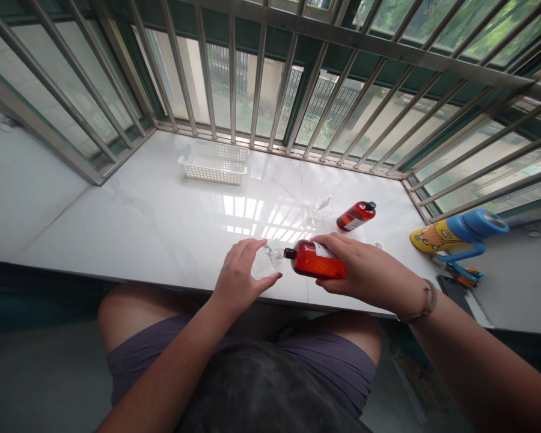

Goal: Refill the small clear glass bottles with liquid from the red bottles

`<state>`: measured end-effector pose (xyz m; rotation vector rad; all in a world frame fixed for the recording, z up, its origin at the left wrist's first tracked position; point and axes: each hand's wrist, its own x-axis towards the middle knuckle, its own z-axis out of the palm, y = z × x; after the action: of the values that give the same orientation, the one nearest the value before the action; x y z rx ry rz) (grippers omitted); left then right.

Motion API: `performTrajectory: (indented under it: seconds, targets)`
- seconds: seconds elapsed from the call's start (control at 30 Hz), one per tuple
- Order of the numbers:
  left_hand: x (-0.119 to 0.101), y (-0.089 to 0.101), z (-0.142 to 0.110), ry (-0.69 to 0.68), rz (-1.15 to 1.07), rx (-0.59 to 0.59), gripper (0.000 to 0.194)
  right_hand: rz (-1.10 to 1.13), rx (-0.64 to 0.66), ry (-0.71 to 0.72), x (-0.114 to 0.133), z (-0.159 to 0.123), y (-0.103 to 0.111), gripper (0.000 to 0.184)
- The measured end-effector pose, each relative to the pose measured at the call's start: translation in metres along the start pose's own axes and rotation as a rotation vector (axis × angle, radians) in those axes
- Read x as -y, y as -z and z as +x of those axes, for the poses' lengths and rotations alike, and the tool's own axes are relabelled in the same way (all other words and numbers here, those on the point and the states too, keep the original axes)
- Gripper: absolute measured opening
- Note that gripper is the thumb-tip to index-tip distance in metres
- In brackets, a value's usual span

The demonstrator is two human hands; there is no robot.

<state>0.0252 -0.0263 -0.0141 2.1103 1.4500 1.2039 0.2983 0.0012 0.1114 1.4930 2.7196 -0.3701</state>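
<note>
Over the front of the white sill, my left hand [240, 275] grips a small clear bottle [268, 260] between thumb and fingers. My right hand [358, 264] is wrapped round a red bottle [309, 260] with a white label, tipped onto its side so that its uncapped black neck points left. That neck is at the mouth of the clear bottle; whether the two touch I cannot tell. Another red bottle [355, 217], with a black cap, stands beyond my right hand. Behind it is a clear object with a nozzle-like top [324, 202], perhaps another small bottle.
A white perforated basket [214, 163] sits at the back left by the metal window bars [256, 78]. On the right stand a yellow and blue drink flask [455, 231] and, beside it, a dark flat object [453, 291]. The sill's front edge [162, 282] runs above my knees.
</note>
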Motion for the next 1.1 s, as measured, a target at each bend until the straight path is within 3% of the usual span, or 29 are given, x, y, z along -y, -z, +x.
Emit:
performTrajectory:
  seconds: [1.1]
  targets:
    - [0.0032,-0.0050,-0.0045,0.031,-0.026,0.012,0.067,-0.017,0.005,-0.006,-0.0011,-0.0006,0.0004,0.066]
